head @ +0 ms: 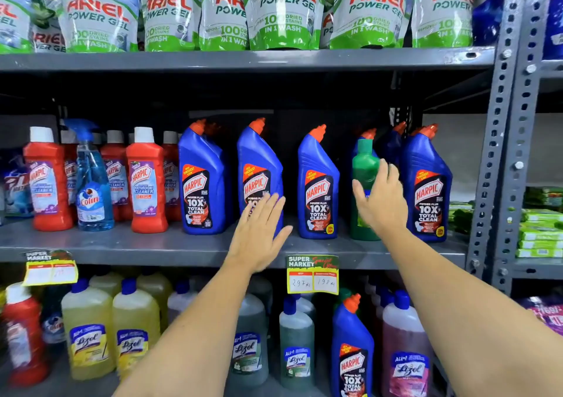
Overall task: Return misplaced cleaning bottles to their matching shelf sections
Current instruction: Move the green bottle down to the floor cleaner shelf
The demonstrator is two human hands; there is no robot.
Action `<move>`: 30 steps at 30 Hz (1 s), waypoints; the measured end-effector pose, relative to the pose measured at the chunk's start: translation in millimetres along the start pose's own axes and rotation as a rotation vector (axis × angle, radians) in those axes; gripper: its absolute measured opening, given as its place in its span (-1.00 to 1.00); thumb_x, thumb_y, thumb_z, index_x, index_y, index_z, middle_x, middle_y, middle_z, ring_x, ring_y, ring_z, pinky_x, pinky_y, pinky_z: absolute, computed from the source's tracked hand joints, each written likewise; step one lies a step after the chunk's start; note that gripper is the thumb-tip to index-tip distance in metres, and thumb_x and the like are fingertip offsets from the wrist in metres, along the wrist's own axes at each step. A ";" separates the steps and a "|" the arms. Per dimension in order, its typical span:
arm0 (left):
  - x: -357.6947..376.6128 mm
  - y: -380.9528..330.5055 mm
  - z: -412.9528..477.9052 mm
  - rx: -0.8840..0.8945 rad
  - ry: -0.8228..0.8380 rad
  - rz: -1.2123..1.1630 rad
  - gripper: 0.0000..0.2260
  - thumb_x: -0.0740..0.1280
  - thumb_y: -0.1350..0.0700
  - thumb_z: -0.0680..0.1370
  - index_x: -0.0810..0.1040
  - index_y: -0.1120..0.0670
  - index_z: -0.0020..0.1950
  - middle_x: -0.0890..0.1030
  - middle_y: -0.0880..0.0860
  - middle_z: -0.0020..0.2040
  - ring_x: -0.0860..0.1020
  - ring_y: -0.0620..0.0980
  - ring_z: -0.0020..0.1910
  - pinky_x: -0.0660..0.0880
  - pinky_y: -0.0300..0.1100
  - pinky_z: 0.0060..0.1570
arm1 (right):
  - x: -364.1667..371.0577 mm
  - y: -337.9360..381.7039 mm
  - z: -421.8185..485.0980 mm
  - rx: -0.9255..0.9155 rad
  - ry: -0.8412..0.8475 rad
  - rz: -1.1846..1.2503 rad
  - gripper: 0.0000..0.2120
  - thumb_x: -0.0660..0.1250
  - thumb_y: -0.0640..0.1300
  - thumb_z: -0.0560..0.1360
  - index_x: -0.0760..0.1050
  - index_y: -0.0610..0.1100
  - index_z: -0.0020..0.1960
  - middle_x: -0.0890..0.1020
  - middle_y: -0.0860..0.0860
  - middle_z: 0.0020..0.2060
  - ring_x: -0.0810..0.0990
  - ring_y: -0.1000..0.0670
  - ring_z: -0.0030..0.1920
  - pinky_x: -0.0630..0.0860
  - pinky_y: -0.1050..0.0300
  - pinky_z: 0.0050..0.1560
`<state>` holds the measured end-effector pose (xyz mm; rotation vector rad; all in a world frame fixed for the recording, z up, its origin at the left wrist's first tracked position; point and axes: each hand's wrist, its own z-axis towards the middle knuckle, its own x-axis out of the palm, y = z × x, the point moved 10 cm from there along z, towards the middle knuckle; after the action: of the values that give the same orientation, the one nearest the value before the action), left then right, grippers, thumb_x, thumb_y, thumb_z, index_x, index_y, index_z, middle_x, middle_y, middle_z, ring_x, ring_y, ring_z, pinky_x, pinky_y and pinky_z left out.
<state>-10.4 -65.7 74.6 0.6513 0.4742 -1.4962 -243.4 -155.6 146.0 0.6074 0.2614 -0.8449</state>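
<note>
A green bottle stands on the middle shelf in the row of blue Harpic bottles. My right hand is wrapped on its front, thumb on the left side and fingers over the right shoulder. My left hand is flat with its fingers spread and holds nothing, just in front of the second blue Harpic bottle. A blue Colin spray bottle stands among the red Harpic bottles. On the lower shelf a blue Harpic bottle stands among the Lizol bottles.
Ariel pouches fill the top shelf. Yellow Lizol bottles and a red bottle stand at the lower left. A price tag hangs on the shelf edge. A grey upright post bounds the right side, with green packs beyond.
</note>
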 end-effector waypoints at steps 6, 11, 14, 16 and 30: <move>35.1 1.7 -34.8 -0.019 0.159 0.015 -0.31 -0.22 -0.27 0.56 0.40 0.06 0.43 0.39 0.01 0.46 0.31 -0.02 0.44 0.24 0.06 0.39 | 28.6 -37.6 -10.3 0.318 0.122 0.228 0.03 0.42 0.26 0.39 -0.08 -0.18 0.57 0.29 -0.22 0.45 0.43 -0.32 0.32 0.42 -0.20 0.18; 25.1 0.3 -34.6 0.009 0.031 -0.006 -0.50 -0.02 -0.16 0.61 0.59 0.10 0.20 0.66 0.03 0.13 0.58 0.02 0.14 0.52 0.01 0.02 | 42.2 -55.9 -19.7 0.419 0.148 0.267 -0.05 0.54 0.17 0.30 0.14 -0.24 0.45 0.40 -0.23 0.33 0.48 -0.31 0.26 0.43 -0.17 0.15; 20.1 -0.6 -34.5 0.001 -0.011 -0.016 -0.54 0.03 -0.13 0.61 0.62 0.09 0.16 0.68 0.03 0.10 0.61 0.01 0.10 0.55 0.01 -0.01 | 41.5 -56.0 -22.0 0.423 0.127 0.285 -0.14 0.55 0.15 0.30 0.22 -0.24 0.36 0.44 -0.22 0.28 0.50 -0.31 0.22 0.45 -0.16 0.11; 20.9 -1.3 -35.0 0.001 0.000 -0.016 -0.53 0.03 -0.13 0.61 0.62 0.09 0.16 0.68 0.05 0.11 0.61 0.03 0.10 0.55 0.02 0.00 | 40.5 -56.1 -21.0 0.426 0.123 0.296 -0.14 0.56 0.15 0.29 0.23 -0.23 0.35 0.45 -0.21 0.28 0.50 -0.31 0.22 0.44 -0.16 0.13; 11.9 -3.8 -42.2 0.036 -0.130 -0.059 -0.62 0.12 -0.03 0.62 0.63 0.17 0.10 0.69 0.09 0.01 0.64 0.09 -0.02 0.53 0.01 -0.12 | -14.4 -39.1 -63.9 0.239 -0.178 0.521 -0.02 0.60 0.08 0.26 0.16 -0.20 0.49 0.39 -0.08 0.40 0.41 -0.08 0.36 0.29 0.09 0.36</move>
<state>-9.3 -46.8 35.0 0.5688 0.3701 -1.5948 -281.4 -128.3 85.7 0.7746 -0.1616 -0.4217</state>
